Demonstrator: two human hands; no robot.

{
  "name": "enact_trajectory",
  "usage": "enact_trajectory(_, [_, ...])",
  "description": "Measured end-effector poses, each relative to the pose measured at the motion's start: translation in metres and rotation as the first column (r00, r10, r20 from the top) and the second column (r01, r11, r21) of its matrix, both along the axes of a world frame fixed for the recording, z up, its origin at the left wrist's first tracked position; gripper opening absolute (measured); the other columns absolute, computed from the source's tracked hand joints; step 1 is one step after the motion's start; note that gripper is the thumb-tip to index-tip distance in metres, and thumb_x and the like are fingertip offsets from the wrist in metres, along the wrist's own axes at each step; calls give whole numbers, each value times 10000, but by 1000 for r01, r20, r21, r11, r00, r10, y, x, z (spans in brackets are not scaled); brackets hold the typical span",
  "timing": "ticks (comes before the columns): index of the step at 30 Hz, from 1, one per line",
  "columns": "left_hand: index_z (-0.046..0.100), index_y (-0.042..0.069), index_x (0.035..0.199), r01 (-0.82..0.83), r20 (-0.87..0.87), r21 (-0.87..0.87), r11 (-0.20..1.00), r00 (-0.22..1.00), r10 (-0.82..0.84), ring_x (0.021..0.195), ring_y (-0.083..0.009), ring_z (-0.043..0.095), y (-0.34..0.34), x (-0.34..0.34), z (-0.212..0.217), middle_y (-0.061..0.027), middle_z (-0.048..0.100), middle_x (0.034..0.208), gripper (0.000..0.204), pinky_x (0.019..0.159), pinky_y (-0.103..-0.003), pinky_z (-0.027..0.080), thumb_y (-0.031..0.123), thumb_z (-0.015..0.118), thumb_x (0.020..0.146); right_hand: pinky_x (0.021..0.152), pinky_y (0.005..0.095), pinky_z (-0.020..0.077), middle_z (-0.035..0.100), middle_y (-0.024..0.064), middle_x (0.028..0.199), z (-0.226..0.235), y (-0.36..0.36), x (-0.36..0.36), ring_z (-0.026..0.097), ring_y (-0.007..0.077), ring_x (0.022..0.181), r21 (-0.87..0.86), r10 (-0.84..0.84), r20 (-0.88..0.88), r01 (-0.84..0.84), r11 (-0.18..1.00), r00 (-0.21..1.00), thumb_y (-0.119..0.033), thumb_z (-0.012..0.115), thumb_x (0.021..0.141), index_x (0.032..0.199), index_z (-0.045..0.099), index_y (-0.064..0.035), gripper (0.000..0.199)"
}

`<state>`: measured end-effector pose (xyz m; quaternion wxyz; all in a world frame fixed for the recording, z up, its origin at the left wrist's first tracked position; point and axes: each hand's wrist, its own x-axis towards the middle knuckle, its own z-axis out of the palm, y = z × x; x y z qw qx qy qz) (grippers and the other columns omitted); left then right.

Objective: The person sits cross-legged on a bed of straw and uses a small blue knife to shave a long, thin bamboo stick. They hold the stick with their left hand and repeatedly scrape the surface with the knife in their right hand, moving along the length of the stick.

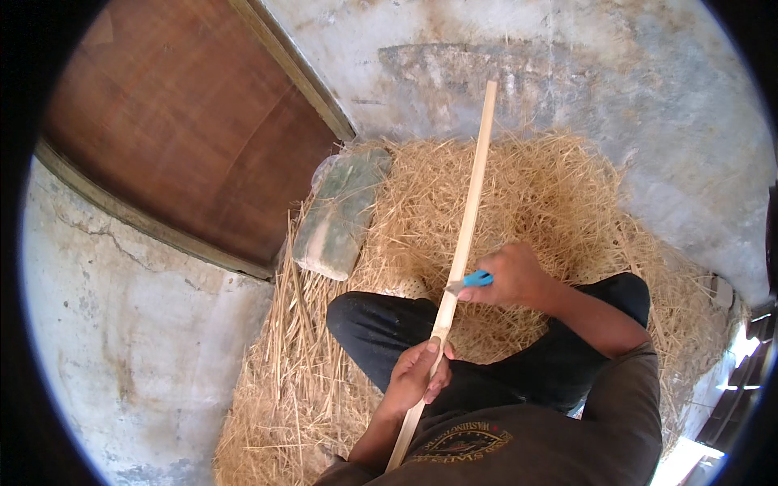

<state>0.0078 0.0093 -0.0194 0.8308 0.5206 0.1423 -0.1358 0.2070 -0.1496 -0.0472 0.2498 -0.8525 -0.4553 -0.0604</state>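
Note:
A long, pale bamboo strip (470,211) slants from my lap up toward the wall, its lower end running past my left forearm. My left hand (420,374) is closed round it near a darker joint, thumb on top. Farther up the strip, my right hand (510,274) grips a knife (476,279) with a bright blue handle. The knife's short metal blade rests against the strip's edge, just above the joint. My right fingers cover part of the handle.
Dry straw (551,186) lies in a thick heap around my crossed legs (389,324). A green-grey bamboo section (342,215) rests on it at the left. Behind are a stained plaster wall (664,121) and a brown wooden door panel (194,121) with a frame.

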Motion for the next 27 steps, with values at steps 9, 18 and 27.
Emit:
enact_trajectory(9, [420, 108, 845, -86, -52, -610, 788, 996, 69, 279, -75, 235, 4, 9, -23, 62, 293, 429, 337, 467, -223, 290, 354, 275, 1025, 411, 380, 407, 479, 90, 415, -2, 9, -24, 512, 258, 371, 50, 80, 42, -82, 995, 996, -767, 549, 699, 494, 576, -82, 716])
enact_trajectory(18, [401, 118, 816, -128, -131, -524, 842, 989, 69, 303, -81, 224, 0, 7, -12, 55, 297, 451, 341, 490, -226, 300, 358, 277, 1025, 368, 363, 390, 444, 79, 380, -1, 15, -27, 524, 263, 360, 88, 116, 16, -117, 989, 993, -716, 646, 661, 474, 534, -109, 645])
enact_trajectory(27, [395, 141, 810, -9, -50, -724, 690, 998, -39, 300, -84, 227, -6, 14, -12, 62, 278, 445, 348, 538, -233, 340, 376, 256, 1025, 444, 380, 430, 529, 95, 461, -5, 1, 34, 562, 272, 437, 1, -165, -100, 166, 986, 981, -774, 547, 688, 549, 618, -86, 706])
